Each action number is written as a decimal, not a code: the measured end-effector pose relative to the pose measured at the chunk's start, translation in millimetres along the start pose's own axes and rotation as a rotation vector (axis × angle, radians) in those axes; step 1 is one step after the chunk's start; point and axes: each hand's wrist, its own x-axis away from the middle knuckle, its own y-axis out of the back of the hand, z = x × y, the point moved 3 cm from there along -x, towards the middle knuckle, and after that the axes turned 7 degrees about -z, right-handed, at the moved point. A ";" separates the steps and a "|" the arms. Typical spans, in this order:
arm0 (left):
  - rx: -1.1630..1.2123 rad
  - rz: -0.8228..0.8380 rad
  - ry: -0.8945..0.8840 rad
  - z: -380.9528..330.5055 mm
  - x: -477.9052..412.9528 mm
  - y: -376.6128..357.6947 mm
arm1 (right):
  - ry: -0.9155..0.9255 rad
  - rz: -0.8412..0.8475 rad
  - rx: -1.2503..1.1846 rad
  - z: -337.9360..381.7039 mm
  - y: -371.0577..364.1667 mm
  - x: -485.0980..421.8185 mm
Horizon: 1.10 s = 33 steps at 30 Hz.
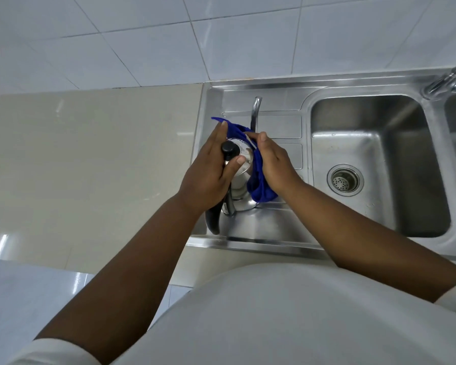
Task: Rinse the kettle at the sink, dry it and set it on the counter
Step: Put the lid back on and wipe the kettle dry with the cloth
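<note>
- Kettle (244, 164): shiny metal, standing on the flat draining part of the steel sink (274, 225), at about 9 o'clock from the deep basin (379, 143).
- Its black lid knob (229, 148) is on top, and its black handle (213, 219) points down toward 6 o'clock, near the person.
- Its thin spout (256, 109) points up toward 12 o'clock.
- A blue cloth (258, 180) wraps around the far side and the right side of the kettle.
- The left hand (208, 175) lies over the left side of the kettle. Its fingers are close together and reach up to the cloth's end at 12 o'clock. Its thumb rests on the lid beside the knob.
- The right hand (273, 162) is curled and presses the cloth against the kettle's right side, at 3 o'clock.
- A round drain (344, 181) sits in the basin floor.
- A tap (450, 75) stands at 2 o'clock, past the basin.
- A pale counter (90, 154) lies at 9 o'clock from the sink.
- White wall tiles (169, 35) fill the top, at 12 o'clock.
</note>
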 end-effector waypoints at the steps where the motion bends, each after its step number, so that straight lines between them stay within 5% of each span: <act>1: -0.050 0.003 0.029 0.9 -2.4 -0.1 | -0.001 -0.023 -0.005 2.1 -1.7 3.7; 7: -0.058 -0.113 0.330 -9.7 4.2 -11.0 | 0.246 -0.137 0.131 3.9 -18.3 60.8; 15: -0.035 -0.118 0.069 -8.4 3.9 -7.3 | 0.528 -0.085 0.385 11.7 -15.9 62.2; 21: -0.075 -0.086 0.013 -8.0 4.4 -6.5 | 0.289 0.110 0.238 41.5 -0.7 6.5; 25: -0.195 -0.063 -0.036 -7.5 -2.7 -3.3 | 0.070 0.086 0.158 31.6 1.7 -0.5; 33: -0.405 -0.085 0.139 -8.1 -4.2 -6.3 | 0.162 -0.120 0.166 2.7 -8.6 53.9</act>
